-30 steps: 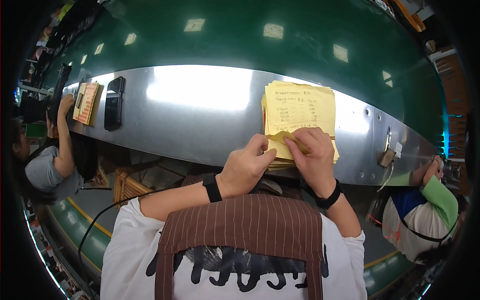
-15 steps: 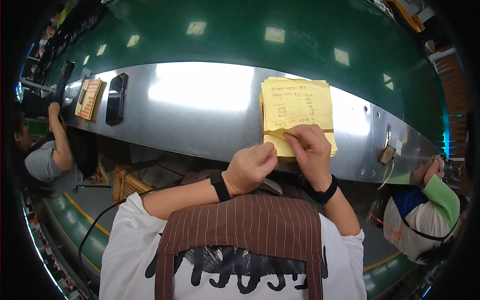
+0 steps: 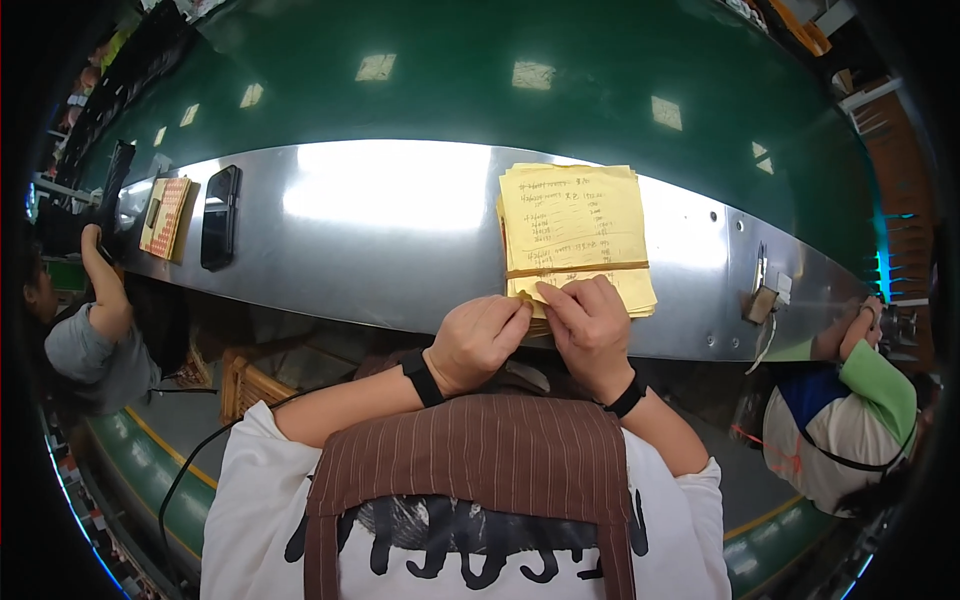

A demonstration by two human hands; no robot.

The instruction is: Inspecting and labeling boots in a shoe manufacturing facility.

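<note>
A stack of papers (image 3: 575, 235) is being kept on the metal ledge (image 3: 400, 250), with both hands at its near edge. Well to the left of the stack, a phone (image 3: 219, 217) is lying on the ledge, and a small booklet (image 3: 165, 215) is lying just beyond it.

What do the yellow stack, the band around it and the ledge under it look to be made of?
Yellow stack: thin matte paper sheets, edges fanned and uneven. Band: probably a tan rubber band, thin and taut across the sheets. Ledge: likely brushed steel or aluminium; it mirrors the ceiling lights.

A black phone (image 3: 219, 216) lies far left on the shiny metal bench (image 3: 380, 250). A small orange booklet (image 3: 165, 215) sits just beside it. A green belt (image 3: 480, 90) runs behind.
</note>
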